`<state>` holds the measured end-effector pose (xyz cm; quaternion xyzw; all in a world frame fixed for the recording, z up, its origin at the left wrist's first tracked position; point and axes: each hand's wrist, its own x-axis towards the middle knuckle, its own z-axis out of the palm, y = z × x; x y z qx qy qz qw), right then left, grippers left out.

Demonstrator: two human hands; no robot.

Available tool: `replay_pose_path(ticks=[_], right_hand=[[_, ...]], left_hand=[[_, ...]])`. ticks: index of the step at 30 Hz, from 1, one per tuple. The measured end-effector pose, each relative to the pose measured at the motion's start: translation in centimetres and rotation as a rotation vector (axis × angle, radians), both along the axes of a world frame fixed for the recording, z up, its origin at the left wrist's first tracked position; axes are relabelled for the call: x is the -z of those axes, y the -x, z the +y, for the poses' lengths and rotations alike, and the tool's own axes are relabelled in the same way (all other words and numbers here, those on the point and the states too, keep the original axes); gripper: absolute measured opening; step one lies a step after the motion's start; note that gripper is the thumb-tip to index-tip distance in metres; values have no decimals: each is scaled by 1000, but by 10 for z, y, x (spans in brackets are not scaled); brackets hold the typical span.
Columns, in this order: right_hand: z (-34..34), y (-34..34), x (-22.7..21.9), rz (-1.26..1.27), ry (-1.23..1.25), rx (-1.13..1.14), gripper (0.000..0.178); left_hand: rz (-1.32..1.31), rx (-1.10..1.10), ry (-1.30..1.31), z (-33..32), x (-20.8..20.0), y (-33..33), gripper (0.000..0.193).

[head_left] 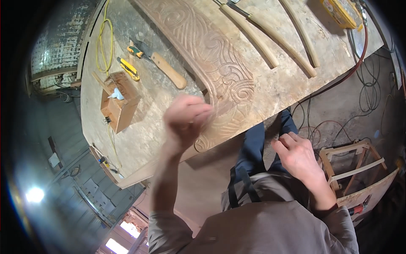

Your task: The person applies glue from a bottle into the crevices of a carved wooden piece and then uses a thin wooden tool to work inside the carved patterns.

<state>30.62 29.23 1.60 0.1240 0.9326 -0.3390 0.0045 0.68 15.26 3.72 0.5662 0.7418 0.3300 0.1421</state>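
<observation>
A long carved wooden panel (220,55) with scrolling relief lies across the workbench (148,139). My left hand (186,116) is beside the panel's near end, its fingers curled into a fist and slightly smeared by motion. Whether it touches the wood I cannot tell. In front of my body, off the bench edge, my right hand (298,156) is raised with its fingers curled in. The inside of both hands is hidden, so anything held there does not show.
Three long wooden-handled tools (275,38) lie right of the panel. Left of it are a wooden-handled tool (169,70), a yellow utility knife (128,69) and an open wooden box (122,114) holding a pale-blue nozzle. A wooden frame (355,169) and cables (370,91) occupy the floor at right.
</observation>
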Motion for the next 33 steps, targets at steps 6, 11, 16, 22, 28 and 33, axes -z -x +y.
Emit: replay_pose_path(ticks=[6,11,16,22,28,33], right_hand=[[-9,-29,18,-42,68,116,24],[-22,-45,34,-91,99,207,24],[-35,-45,42,-71,135,280,23],[-46,-43,51,-32,140,352,22],[-49,-45,57,-38,142,387,21],[-49,-46,56,-33,153,411,24]], left_hand=[[95,159,9,29,18,-7,12],[148,233,-10,36,19,-7,18],[142,202,-9,37,17,-9,27],[162,213,-12,36,17,-11,24],[148,213,-22,36,19,-10,24],[151,215,-12,36,17,-10,23]])
